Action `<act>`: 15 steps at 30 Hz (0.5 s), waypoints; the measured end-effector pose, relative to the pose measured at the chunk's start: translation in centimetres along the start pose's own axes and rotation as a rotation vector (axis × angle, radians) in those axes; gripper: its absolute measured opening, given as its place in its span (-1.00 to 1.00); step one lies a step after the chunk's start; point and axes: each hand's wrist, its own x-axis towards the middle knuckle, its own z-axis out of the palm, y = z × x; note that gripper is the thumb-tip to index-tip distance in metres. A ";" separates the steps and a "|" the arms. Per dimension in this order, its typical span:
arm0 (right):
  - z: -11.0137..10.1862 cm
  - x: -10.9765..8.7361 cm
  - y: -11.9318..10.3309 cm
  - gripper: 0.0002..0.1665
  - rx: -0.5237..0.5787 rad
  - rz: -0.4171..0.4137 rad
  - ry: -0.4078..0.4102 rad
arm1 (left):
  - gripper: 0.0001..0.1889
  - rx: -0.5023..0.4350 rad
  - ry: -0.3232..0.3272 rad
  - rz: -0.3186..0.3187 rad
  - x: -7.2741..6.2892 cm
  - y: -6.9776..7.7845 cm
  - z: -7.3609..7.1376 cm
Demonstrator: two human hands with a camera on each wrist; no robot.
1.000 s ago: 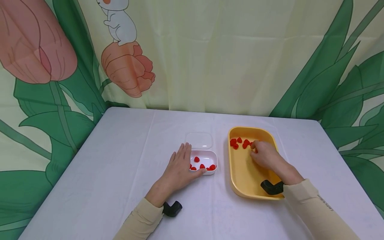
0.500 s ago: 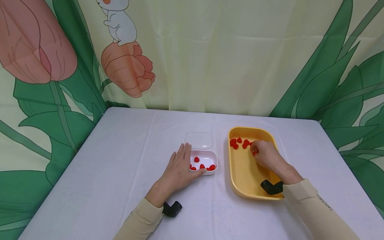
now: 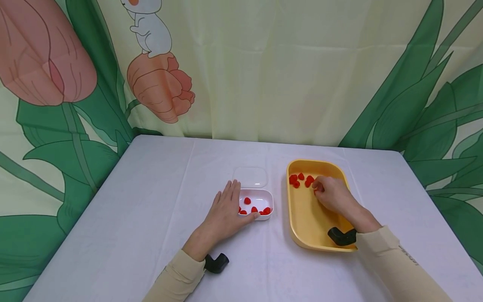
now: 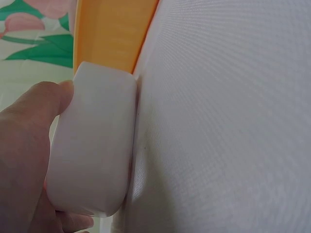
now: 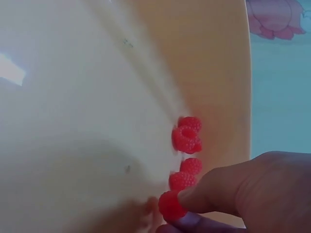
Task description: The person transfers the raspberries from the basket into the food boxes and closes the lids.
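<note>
Red raspberry (image 5: 170, 206) in right grip (image 3: 333, 194) has edged leftward.

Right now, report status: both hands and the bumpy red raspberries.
Left hand touching white rounded box. Right hand pinching one red raspberry over yellow rectangular tray. No obstruction visible.

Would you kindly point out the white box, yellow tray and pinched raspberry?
White box (image 4: 92, 141): left wrist view, outer wall.
Yellow tray (image 3: 306, 218): head view, bare floor.
Pinched raspberry (image 5: 170, 206): right wrist view, exposed side.
</note>
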 end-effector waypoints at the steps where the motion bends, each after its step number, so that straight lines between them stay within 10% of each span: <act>1: 0.0 0.0 0.0 -0.81 0.002 -0.002 0.002 | 0.09 0.000 0.000 -0.001 0.0 0.0 0.0; 15: -0.7 -0.3 -0.7 -0.80 0.076 -0.027 0.003 | 0.09 0.005 -0.001 -0.002 0.0 0.1 0.0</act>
